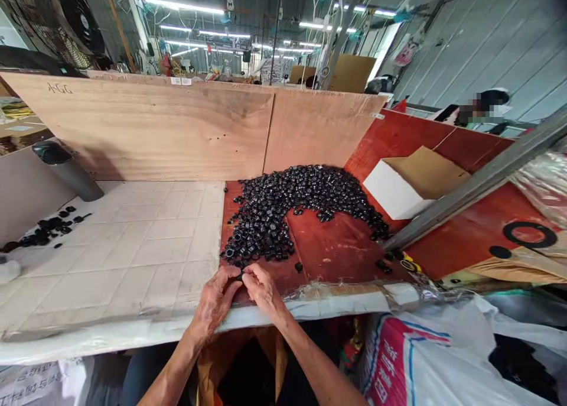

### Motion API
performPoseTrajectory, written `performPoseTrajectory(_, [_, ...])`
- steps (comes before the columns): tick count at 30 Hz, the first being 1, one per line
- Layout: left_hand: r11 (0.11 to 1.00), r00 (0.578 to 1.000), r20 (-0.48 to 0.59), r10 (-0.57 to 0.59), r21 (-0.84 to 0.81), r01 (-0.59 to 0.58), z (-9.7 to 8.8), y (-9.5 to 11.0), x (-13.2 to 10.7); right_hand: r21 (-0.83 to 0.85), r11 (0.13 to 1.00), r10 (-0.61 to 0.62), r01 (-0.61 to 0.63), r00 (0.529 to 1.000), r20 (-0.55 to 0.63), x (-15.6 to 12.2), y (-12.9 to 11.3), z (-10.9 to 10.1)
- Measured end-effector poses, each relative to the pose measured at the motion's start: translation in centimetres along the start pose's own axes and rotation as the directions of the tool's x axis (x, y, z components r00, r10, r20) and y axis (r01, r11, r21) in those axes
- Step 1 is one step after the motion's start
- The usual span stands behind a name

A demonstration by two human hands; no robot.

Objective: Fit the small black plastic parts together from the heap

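My left hand [218, 294] and my right hand [261, 288] meet at the table's front edge, fingertips almost touching. Between them they pinch a small black ring-shaped part [240, 275], mostly covered by the fingers. Just beyond my fingertips spreads a large heap of similar small black parts [310, 187] on the red board [336, 246]. One loose black part [299, 268] lies to the right of my right hand. Below the hands, an open brown bag [206, 370] stands at my lap, its inside dark.
A white tiled surface [168, 234] lies left, with scattered black pieces [44, 231] and a grey tumbler [73, 172]. An open white box [394, 187] and a slanting metal post [469, 187] stand right. Wooden boards [186, 128] wall the back. A printed white sack [425, 359] sits below right.
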State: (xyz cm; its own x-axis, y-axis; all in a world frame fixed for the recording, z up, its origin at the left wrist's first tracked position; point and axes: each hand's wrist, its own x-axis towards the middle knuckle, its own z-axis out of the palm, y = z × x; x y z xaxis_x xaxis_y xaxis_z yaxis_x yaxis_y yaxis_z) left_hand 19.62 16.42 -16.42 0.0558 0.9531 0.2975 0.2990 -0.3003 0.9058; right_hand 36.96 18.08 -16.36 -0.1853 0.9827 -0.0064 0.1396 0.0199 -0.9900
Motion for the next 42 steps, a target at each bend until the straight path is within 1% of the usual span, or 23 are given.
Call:
performPoseTrajectory(1, [1.000,1.000,0.007,-0.011,-0.017,0.011,0.0,0.1,0.0,0.011,1.000,0.013,-0.013,1.000,0.009,0.0,0.0,0.0])
performPoseTrajectory(3, [0.984,0.994,0.038,-0.102,-0.140,0.106,0.1,0.2,0.0,0.035,0.999,-0.008,0.008,1.000,0.004,-0.1,0.0,0.1])
performPoseTrajectory(6, [0.899,0.962,0.115,-0.246,-0.344,0.271,0.2,0.4,0.3,0.057,0.993,-0.098,0.100,0.995,-0.032,-0.5,0.0,0.3])
performPoseTrajectory(8, [0.889,0.958,0.126,-0.258,-0.358,0.287,0.2,0.4,0.4,0.052,0.991,-0.125,0.127,0.991,-0.037,-0.7,-0.1,0.3])
performPoseTrajectory(9, [0.910,0.965,0.110,-0.237,-0.322,0.260,0.2,0.4,0.3,0.046,0.992,-0.118,0.120,0.992,-0.039,-0.7,-0.2,0.4])
performPoseTrajectory(11, [0.970,0.989,0.053,-0.140,-0.191,0.148,0.1,0.4,0.2,0.071,0.996,-0.059,0.061,0.998,-0.023,-0.6,-0.5,0.3])
performPoseTrajectory(13, [0.999,1.000,0.017,0.000,-0.037,0.001,0.1,0.4,0.0,0.195,0.977,0.077,-0.085,0.996,0.051,-0.2,-0.8,0.1])
performPoseTrajectory(16, [0.981,0.986,0.040,0.162,0.104,-0.165,0.1,0.5,-0.4,0.359,0.869,0.263,-0.339,0.933,0.245,0.5,-1.3,-0.6])
performPoseTrajectory(18, [0.968,0.975,0.084,0.204,0.133,-0.214,0.1,0.5,-0.5,0.366,0.832,0.309,-0.417,0.896,0.320,0.8,-1.5,-1.0])
performPoseTrajectory(20, [0.977,0.980,0.100,0.169,0.114,-0.180,0.2,0.5,-0.5,0.352,0.831,0.316,-0.431,0.886,0.340,0.8,-1.6,-1.2])
performPoseTrajectory(21, [0.990,0.989,0.094,0.114,0.075,-0.122,0.2,0.5,-0.4,0.358,0.831,0.314,-0.426,0.890,0.329,0.7,-1.6,-1.1])
performPoseTrajectory(23, [0.996,0.995,0.095,-0.044,-0.073,0.051,0.2,0.7,-0.1,0.355,0.866,0.279,-0.352,0.930,0.241,0.2,-1.5,-0.7])
performPoseTrajectory(25, [0.945,0.974,0.147,-0.174,-0.253,0.207,0.2,1.1,0.2,0.280,0.936,0.188,-0.214,0.975,0.118,-0.3,-1.3,-0.1])
performPoseTrajectory(26, [0.908,0.962,0.178,-0.208,-0.330,0.258,0.3,1.4,0.4,0.220,0.966,0.128,-0.139,0.990,0.066,-0.6,-1.2,0.3])
performPoseTrajectory(28, [0.851,0.951,0.210,-0.228,-0.431,0.300,0.4,1.9,0.5,0.106,0.994,0.014,-0.013,1.000,-0.009,-1.0,-1.0,0.7])
performPoseTrajectory(30, [0.832,0.954,0.201,-0.222,-0.471,0.292,0.4,2.4,0.4,0.052,0.997,-0.061,0.064,0.996,-0.063,-1.5,-1.0,0.9])
performPoseTrajectory(32, [0.864,0.966,0.172,-0.192,-0.438,0.250,0.3,2.6,-0.2,0.029,0.994,-0.098,0.101,0.992,-0.083,-2.2,-1.3,0.9])
performPoseTrajectory(33, [0.899,0.974,0.153,-0.167,-0.382,0.214,0.2,2.6,-0.6,0.028,0.995,-0.095,0.098,0.992,-0.078,-2.6,-1.5,0.9])
performPoseTrajectory(36, [0.997,0.998,0.070,-0.002,-0.070,0.007,-0.3,2.5,-2.5,0.108,0.994,0.027,-0.024,0.999,-0.031,-4.0,-2.2,1.2])
performPoseTrajectory(37, [0.995,0.995,0.052,0.083,0.043,-0.085,-0.5,2.5,-3.3,0.168,0.982,0.094,-0.091,0.995,-0.013,-4.5,-2.4,1.3])
performPoseTrajectory(39, [0.946,0.967,0.050,0.250,0.202,-0.255,-1.0,2.7,-4.7,0.324,0.917,0.231,-0.234,0.972,0.047,-5.5,-2.9,1.7])
performPoseTrajectory(41, [0.892,0.928,0.108,0.358,0.254,-0.374,-1.7,3.5,-5.7,0.437,0.823,0.335,-0.363,0.931,0.143,-6.3,-3.2,1.8])
performPoseTrajectory(42, [0.879,0.911,0.161,0.379,0.246,-0.409,-2.1,4.1,-6.0,0.451,0.791,0.368,-0.414,0.910,0.191,-6.7,-3.2,1.6])
